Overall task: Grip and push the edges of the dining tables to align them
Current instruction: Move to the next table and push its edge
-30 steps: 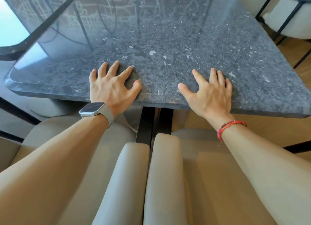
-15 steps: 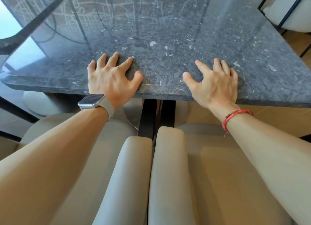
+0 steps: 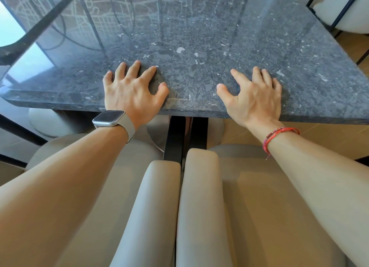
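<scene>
At the near edge of the tabletop (image 3: 199,46), note the left grip (image 3: 132,90) (watch (image 3: 108,117) at the wrist) and the right grip (image 3: 257,98) (red bracelet (image 3: 279,134)). Read both as open: palms down, fingers spread and pressing on the stone, wrists overhanging the rim, nothing clasped. Locate the tabletop directly ahead, above two padded chairs (image 3: 155,206) pushed in beneath it.

Handling:
- Treat as heavy and rigid: polished dark stone slab with a thick edge, carried on black posts (image 3: 175,134).
- Expect no flex, strong resistance at the start, and possibly a sudden release once sliding.
- Treat the polished face as slippery under flat palms; do not rely on friction alone.
- Take hold at the rim: curl the fingers under the front edge, or set the heel of each grip against its vertical face, one either side of the posts.
- Push level and evenly to avoid twisting.
- Guard corners and edges; judge them liable to chip against a neighbouring table. No second table identifiable here with certainty.

Change:
- Against half a second earlier: same flat, spread pose in both grips; right grip set slightly farther from the left.
- Against one second earlier: more of the view filled by the tabletop; far-right chair (image 3: 349,11) nearer the picture corner.
- Cannot tell whether due to table travel or head travel.
</scene>
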Motion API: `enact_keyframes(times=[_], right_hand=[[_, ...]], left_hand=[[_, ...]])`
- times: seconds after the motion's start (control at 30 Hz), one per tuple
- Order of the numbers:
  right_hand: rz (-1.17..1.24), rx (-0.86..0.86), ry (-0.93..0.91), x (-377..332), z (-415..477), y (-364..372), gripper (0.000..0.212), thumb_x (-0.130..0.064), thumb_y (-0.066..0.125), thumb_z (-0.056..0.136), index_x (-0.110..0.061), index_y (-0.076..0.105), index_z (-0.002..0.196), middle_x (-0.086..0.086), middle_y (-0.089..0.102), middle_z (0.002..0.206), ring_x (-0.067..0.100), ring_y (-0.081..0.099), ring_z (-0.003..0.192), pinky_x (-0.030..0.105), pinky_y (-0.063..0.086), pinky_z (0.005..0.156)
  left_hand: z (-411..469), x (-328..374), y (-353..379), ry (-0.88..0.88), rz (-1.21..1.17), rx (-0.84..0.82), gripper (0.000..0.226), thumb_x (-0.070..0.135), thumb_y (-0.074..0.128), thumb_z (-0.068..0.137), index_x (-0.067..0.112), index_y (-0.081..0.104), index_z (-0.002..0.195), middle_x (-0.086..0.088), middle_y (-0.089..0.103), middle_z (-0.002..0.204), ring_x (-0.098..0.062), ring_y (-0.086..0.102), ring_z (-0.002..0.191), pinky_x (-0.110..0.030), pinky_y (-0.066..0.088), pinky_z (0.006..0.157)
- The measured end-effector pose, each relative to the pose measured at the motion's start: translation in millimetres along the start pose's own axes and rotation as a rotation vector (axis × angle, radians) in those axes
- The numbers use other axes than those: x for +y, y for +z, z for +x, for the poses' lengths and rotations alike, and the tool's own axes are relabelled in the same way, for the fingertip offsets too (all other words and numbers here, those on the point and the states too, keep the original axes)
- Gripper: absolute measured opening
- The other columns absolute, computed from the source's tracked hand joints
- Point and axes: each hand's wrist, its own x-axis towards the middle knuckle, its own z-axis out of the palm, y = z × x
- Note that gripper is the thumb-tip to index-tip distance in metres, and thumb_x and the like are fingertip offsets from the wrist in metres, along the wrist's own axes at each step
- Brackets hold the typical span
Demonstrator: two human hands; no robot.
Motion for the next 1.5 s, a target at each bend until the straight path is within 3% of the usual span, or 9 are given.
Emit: enact_keyframes(times=[0.4, 0.67, 0.83, 1.1, 1.5], right_hand=[[-0.012, -0.011, -0.001, 1, 0, 1, 0.075, -0.075, 0.027, 0.085, -0.036, 0.050, 0.145, 0.023, 0.040, 0.155, 0.038, 0.030, 0.147, 0.056, 0.019, 0.120], [-0.005, -0.027, -0.009, 1, -2, -3, 0.073, -0.074, 0.030, 0.087, -0.034, 0.052, 0.144, 0.023, 0.042, 0.154, 0.039, 0.031, 0.146, 0.057, 0.021, 0.119], [0.000, -0.020, -0.011, 1, -2, -3, 0.073, -0.073, 0.029, 0.088, -0.034, 0.051, 0.145, 0.024, 0.041, 0.155, 0.039, 0.030, 0.147, 0.057, 0.020, 0.120], [0.003, 0.005, -0.004, 2, -1, -1, 0.072, -0.073, 0.030, 0.087, -0.034, 0.055, 0.142, 0.023, 0.045, 0.152, 0.038, 0.034, 0.145, 0.057, 0.022, 0.119], [0.026, -0.002, 0.005, 1, -2, -2, 0.068, -0.069, 0.031, 0.087, -0.036, 0.058, 0.140, 0.022, 0.043, 0.154, 0.037, 0.032, 0.147, 0.057, 0.019, 0.120]], left_hand=[[-1, 0, 2, -0.010, -0.007, -0.001, 0.063, 0.065, 0.031, 0.091, 0.038, 0.059, 0.141, -0.001, 0.053, 0.152, -0.033, 0.040, 0.145, -0.058, 0.025, 0.119], [2, 1, -13, 0.010, 0.030, -0.135, 0.068, 0.068, 0.026, 0.089, 0.035, 0.052, 0.141, -0.003, 0.045, 0.154, -0.033, 0.035, 0.144, -0.060, 0.024, 0.117], [-1, -17, -16, -0.025, 0.070, -0.110, 0.069, 0.076, 0.028, 0.090, 0.038, 0.054, 0.141, -0.005, 0.043, 0.159, -0.035, 0.029, 0.150, -0.064, 0.010, 0.122], [-2, -18, -6, -0.013, 0.027, 0.014, 0.062, 0.060, 0.032, 0.092, 0.031, 0.062, 0.137, -0.007, 0.057, 0.147, -0.037, 0.044, 0.139, -0.059, 0.027, 0.116], [-2, -17, -1, -0.003, 0.036, 0.069, 0.059, 0.057, 0.034, 0.092, 0.032, 0.065, 0.136, -0.007, 0.059, 0.146, -0.038, 0.046, 0.138, -0.059, 0.028, 0.116]])
